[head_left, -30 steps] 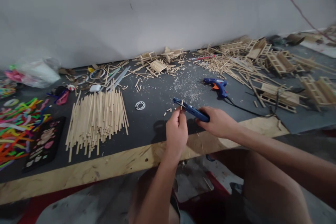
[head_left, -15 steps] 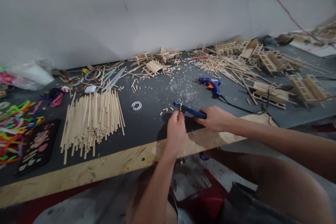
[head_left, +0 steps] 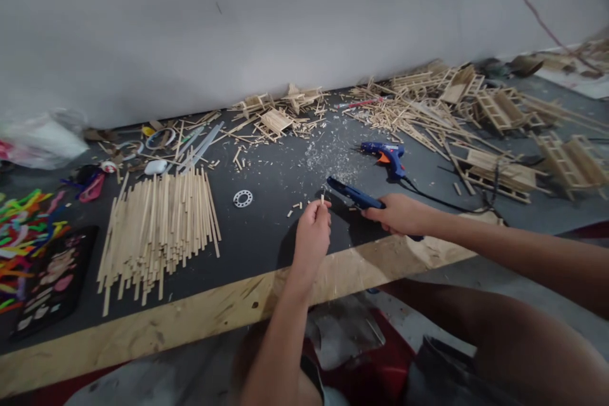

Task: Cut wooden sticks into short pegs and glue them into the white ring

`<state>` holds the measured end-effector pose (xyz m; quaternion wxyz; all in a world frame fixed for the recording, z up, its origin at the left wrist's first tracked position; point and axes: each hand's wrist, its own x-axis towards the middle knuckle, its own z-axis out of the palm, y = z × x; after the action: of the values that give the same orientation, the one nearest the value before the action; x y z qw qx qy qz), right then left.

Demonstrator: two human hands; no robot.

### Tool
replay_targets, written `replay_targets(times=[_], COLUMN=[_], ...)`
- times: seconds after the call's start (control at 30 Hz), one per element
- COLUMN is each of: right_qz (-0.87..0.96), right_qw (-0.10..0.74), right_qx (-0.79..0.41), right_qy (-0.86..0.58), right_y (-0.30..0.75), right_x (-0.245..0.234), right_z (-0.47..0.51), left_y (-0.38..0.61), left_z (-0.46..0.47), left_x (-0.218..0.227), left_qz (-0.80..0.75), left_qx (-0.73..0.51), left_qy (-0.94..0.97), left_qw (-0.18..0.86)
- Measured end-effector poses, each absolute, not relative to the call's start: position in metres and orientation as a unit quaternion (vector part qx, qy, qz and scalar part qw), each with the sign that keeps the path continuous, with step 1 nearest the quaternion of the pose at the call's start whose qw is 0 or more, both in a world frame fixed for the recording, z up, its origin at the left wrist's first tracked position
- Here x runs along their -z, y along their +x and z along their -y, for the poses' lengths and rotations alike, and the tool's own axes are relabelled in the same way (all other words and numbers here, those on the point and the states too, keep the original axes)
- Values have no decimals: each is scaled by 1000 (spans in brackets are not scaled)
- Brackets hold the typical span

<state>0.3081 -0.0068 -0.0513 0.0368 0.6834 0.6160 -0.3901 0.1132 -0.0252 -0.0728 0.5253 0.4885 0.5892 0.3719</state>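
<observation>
My left hand (head_left: pixel 314 228) is closed, pinching a thin wooden stick (head_left: pixel 322 197) whose short end sticks up past the thumb. My right hand (head_left: pixel 402 214) is wrapped round a dark blue hand cutter (head_left: pixel 353 193). The cutter's tip points left and lies just right of the stick, apart from it. Short cut wood pieces (head_left: pixel 295 206) lie on the dark tabletop beyond my left hand. To the left, many long wooden sticks (head_left: pixel 159 228) are spread side by side. A white ring with holes (head_left: pixel 242 198) rests between them and my left hand.
A blue glue gun (head_left: pixel 387 156) lies behind the cutter, its black cord running right. Small wooden models (head_left: pixel 504 171) and loose sticks fill the right and back. At far left are a dark phone-like slab (head_left: pixel 57 276), colourful fuzzy stems (head_left: pixel 28 228) and a plastic bag (head_left: pixel 45 136).
The cutter has come off the stick and moved right with my right hand. My left hand has shifted slightly left, still pinching the stick. The whole view has turned a little.
</observation>
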Motion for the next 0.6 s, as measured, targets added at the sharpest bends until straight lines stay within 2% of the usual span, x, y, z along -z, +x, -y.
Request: replay_targets(times=[0.1,0.33,0.47,0.6], right_qz=[-558,-499,-490,-485], right_qw=[-10,-94,-104,-104], right_qx=[448,473,479,490], right_qy=[698,720,721,717], right_y=[309,309,312,317], right_x=[51,26,19,22], right_z=[0,-6,-3,3], left_y=[110,134,144,148], left_z=[24,22,18,15], left_x=[71,62,61,60], left_qz=[-602,-580,-590,-612], left_qx=[-328,-180,-103,-88], left_qy=[578,761,777,762], left_qw=[443,228,196,191])
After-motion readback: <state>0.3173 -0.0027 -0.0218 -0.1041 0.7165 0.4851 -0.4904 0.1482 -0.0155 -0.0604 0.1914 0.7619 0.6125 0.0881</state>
